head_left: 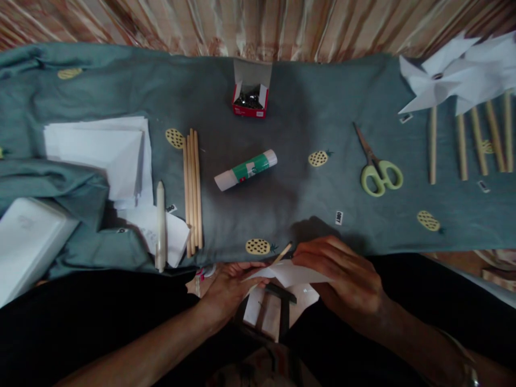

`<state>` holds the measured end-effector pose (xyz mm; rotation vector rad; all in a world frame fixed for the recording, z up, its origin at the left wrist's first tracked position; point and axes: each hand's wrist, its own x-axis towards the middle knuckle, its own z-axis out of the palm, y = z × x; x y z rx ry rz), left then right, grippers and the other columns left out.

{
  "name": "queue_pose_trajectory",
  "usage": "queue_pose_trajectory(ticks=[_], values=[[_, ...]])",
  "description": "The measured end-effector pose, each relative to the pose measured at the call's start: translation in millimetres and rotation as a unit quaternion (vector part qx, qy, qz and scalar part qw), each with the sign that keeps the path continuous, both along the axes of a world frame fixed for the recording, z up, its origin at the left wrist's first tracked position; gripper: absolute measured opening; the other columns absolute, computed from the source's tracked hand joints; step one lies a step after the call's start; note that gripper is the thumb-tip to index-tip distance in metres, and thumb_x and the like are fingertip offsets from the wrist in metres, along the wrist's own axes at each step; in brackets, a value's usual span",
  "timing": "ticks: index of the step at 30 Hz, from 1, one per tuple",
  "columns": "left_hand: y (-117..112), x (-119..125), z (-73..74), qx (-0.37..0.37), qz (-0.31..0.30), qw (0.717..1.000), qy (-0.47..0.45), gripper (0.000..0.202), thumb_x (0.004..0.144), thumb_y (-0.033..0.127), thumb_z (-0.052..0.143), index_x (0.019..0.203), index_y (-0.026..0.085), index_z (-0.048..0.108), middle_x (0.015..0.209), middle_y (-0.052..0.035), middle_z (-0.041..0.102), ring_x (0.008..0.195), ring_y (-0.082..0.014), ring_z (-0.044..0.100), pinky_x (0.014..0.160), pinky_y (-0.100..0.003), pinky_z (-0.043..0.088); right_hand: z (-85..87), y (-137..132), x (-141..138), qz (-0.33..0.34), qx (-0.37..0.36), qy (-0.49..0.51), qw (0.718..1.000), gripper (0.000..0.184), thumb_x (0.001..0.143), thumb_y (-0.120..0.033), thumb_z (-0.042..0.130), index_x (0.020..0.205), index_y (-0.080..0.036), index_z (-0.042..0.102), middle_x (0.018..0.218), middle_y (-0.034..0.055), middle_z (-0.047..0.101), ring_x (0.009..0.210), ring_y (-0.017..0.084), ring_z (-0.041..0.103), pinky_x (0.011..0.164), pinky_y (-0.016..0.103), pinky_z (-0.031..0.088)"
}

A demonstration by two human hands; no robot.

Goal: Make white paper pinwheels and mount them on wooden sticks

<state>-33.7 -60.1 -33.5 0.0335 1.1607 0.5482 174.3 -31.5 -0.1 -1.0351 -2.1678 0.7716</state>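
Note:
At the table's near edge, both hands hold one piece of white paper (288, 273). My left hand (231, 285) pinches its left side, with the fingers closed. The fingers of my right hand (342, 274) are closed over its right side. From behind the paper pokes the tip of a thin wooden stick (283, 251); which hand grips it, if either, I cannot tell. Just beyond lie a green-and-white glue stick (253, 168) and, to its left, several wooden sticks (192, 193) side by side.
Scissors (377, 171) with green handles lie right of centre. White paper pinwheels (439, 75) on sticks rest at far right. An open red box (250, 102) of small shiny metal pieces stands at the back. On the left are paper sheets (97, 156), a pale pen (160, 226) and a white box (32, 242).

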Motion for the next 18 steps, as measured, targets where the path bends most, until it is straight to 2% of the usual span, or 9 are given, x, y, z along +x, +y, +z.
queue_pose_trajectory(ticks=[3, 7, 12, 18], values=[[2, 1, 2.0, 0.017, 0.002, 0.999, 0.038, 0.031, 0.046, 0.02, 0.09, 0.071, 0.016, 0.073, 0.083, -0.0047, 0.075, 0.078, -0.0167, 0.068, 0.074, -0.024, 0.053, -1.2, 1, -1, 0.001, 0.006, 0.007, 1.0, 0.028, 0.085, -0.004, 0.054, 0.111, -0.014, 0.06, 0.094, 0.0101, 0.07, 0.09, 0.021, 0.065, 0.075, 0.036, 0.055], [2, 2, 1.7, 0.009, -0.019, 0.998, 0.059, 0.029, 0.046, 0.022, 0.09, 0.07, 0.015, 0.075, 0.08, -0.0044, 0.075, 0.078, -0.0167, 0.068, 0.073, -0.024, 0.053, -4.0, 1, -1, 0.005, -0.004, 0.015, 1.0, 0.028, 0.084, -0.001, 0.056, 0.11, -0.012, 0.059, 0.095, 0.0108, 0.069, 0.091, 0.021, 0.064, 0.076, 0.036, 0.055], [-2, -1, -4.0, 0.021, -0.013, 0.998, 0.052, 0.031, 0.047, 0.021, 0.089, 0.073, 0.016, 0.074, 0.084, -0.0051, 0.076, 0.083, -0.0199, 0.069, 0.078, -0.03, 0.055, -6.7, 0, 0, 0.004, -0.004, 0.013, 1.0, 0.026, 0.084, 0.0, 0.055, 0.107, -0.012, 0.059, 0.095, 0.0109, 0.069, 0.092, 0.021, 0.063, 0.078, 0.037, 0.054], [-4, -2, -7.4, 0.038, -0.006, 0.998, 0.049, 0.032, 0.045, 0.023, 0.091, 0.072, 0.017, 0.073, 0.08, -0.0046, 0.075, 0.086, -0.0226, 0.069, 0.08, -0.032, 0.056, -5.7, 2, -1, 0.005, -0.008, 0.014, 1.0, 0.025, 0.084, 0.0, 0.056, 0.106, -0.012, 0.059, 0.093, 0.0102, 0.069, 0.09, 0.02, 0.063, 0.076, 0.036, 0.053]])
